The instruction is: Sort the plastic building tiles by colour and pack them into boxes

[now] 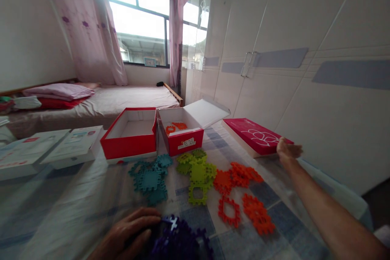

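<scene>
My left hand is low in the picture beside a heap of dark purple toothed plastic pieces. Its fingers are partly stretched, with the fingertips touching the heap's left edge. Out at the right, my right hand is against the near right corner of a flat pinkish-red box; its fingers are extended and slightly blurred, not wrapped round it. Between the hands lie loose piles of teal pieces, lime-green pieces and orange pieces, sorted by colour.
Behind the piles stand an open red box and another red box with its white flap raised and orange pieces inside. White boxes lie at the left. A bed and white wardrobe stand beyond the checked cloth.
</scene>
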`<state>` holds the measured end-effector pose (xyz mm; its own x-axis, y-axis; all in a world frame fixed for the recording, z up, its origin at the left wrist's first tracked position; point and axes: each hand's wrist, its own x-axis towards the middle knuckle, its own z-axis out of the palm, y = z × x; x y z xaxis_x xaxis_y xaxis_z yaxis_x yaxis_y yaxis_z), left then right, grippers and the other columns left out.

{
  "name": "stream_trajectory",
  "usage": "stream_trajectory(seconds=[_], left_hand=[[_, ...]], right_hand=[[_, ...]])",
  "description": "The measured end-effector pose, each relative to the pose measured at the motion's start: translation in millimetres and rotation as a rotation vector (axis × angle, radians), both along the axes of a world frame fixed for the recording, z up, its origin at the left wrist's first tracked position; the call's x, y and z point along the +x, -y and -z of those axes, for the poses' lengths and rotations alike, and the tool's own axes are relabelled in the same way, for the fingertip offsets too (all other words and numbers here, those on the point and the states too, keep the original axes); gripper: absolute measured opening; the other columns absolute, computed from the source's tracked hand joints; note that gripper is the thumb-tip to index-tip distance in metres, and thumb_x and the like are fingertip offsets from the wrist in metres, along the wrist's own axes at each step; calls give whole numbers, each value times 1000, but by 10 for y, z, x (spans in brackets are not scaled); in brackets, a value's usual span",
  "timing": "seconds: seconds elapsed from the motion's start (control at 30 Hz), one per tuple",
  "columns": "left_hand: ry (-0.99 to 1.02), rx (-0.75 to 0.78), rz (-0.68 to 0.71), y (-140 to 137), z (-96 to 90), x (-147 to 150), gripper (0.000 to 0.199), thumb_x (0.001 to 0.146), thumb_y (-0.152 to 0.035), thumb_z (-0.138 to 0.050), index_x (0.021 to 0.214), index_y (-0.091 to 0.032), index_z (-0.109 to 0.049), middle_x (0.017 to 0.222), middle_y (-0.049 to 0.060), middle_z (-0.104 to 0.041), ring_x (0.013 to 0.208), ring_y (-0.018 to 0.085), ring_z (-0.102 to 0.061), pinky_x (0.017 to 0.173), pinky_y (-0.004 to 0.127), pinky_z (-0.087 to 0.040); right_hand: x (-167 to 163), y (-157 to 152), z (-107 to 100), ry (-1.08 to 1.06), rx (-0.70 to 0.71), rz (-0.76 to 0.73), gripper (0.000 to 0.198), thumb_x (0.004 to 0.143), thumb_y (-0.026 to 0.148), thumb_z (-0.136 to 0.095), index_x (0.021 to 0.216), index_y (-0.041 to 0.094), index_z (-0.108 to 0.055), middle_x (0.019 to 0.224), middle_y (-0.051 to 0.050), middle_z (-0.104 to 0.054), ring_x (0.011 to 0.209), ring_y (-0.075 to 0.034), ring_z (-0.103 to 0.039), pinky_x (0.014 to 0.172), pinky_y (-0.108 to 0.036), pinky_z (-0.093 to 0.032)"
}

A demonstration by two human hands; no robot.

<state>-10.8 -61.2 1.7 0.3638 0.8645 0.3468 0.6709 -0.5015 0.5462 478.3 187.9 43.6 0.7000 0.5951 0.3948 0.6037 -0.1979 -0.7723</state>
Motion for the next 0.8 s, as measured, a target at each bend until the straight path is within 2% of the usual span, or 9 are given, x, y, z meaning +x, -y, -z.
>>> stream_trajectory(seconds=[0.07, 0.1, 0.13, 0.23, 0.33, 0.43, 0.53, 0.63, 0.8], left_hand=[[-7, -12, -3, -2, 3, 1, 27, 84, -24, -54, 103, -35, -68, 107, -4, -70, 94, 12, -68, 83, 16, -51], [-8, -16, -4, -4, 7, 0, 27, 84, -24, -53, 104, -35, -68, 107, -4, -70, 94, 12, -68, 83, 16, -51], [-6, -20, -3, -6, 14, -3, 27, 84, -24, -53, 104, -34, -68, 108, -4, -70, 95, 13, -68, 83, 16, -50], [14, -8, 3, -14, 32, -9, 27, 83, -24, -54, 104, -34, -68, 108, -3, -70, 95, 13, -67, 83, 16, -51], [32, 12, 23, -17, 37, -8, 27, 83, -22, -54, 103, -33, -69, 106, -3, -71, 93, 13, -68, 81, 16, -51], [37, 26, 33, -11, 33, -11, 27, 84, -21, -52, 103, -31, -68, 105, -2, -71, 94, 13, -68, 83, 16, -51], [34, 23, 34, -7, 49, -24, 26, 84, -22, -53, 103, -31, -68, 105, -2, -71, 94, 13, -67, 84, 17, -51], [36, -11, 18, -7, 89, -33, 26, 85, -23, -51, 104, -31, -67, 108, -2, -70, 97, 14, -66, 87, 18, -50], [59, -77, 5, -9, 111, -11, 26, 87, -24, -49, 105, -31, -67, 110, -1, -68, 100, 14, -65, 88, 20, -50]], right_hand=[[-248, 101, -145, 163, 152, -40, 63, 82, 30, -40, 139, 8, -23, 139, -25, -30, 128, -37, -35, 99, -58, -33], [-427, 153, -221, 303, 254, -144, 63, 81, 29, -44, 138, 10, -27, 138, -23, -34, 124, -35, -40, 98, -55, -37], [-638, 202, -292, 430, 308, -333, 56, 82, 28, -45, 134, 11, -34, 135, -20, -38, 119, -31, -46, 96, -50, -41], [-1375, 297, -437, 705, 255, -920, 43, 85, 21, -42, 128, 20, -46, 130, -10, -49, 115, -22, -51, 93, -36, -46], [-2028, 282, -473, 870, 121, -1167, 51, 84, 13, -42, 133, 24, -42, 140, -5, -43, 117, -18, -50, 92, -30, -45], [-2405, 166, -459, 901, -72, -1174, 47, 82, 15, -49, 128, 23, -48, 132, -6, -50, 108, -20, -56, 88, -28, -45], [-2489, -6, -453, 871, -203, -1124, 31, 79, 19, -56, 110, 20, -60, 112, -7, -61, 95, -19, -61, 81, -26, -45], [-2318, -171, -478, 835, -208, -1086, 25, 78, 14, -56, 101, 17, -63, 106, -7, -62, 90, -16, -61, 78, -22, -44], [-1659, -287, -525, 793, -207, -1052, 25, 79, 10, -52, 100, 15, -64, 102, -7, -62, 90, -14, -59, 80, -21, -44]])
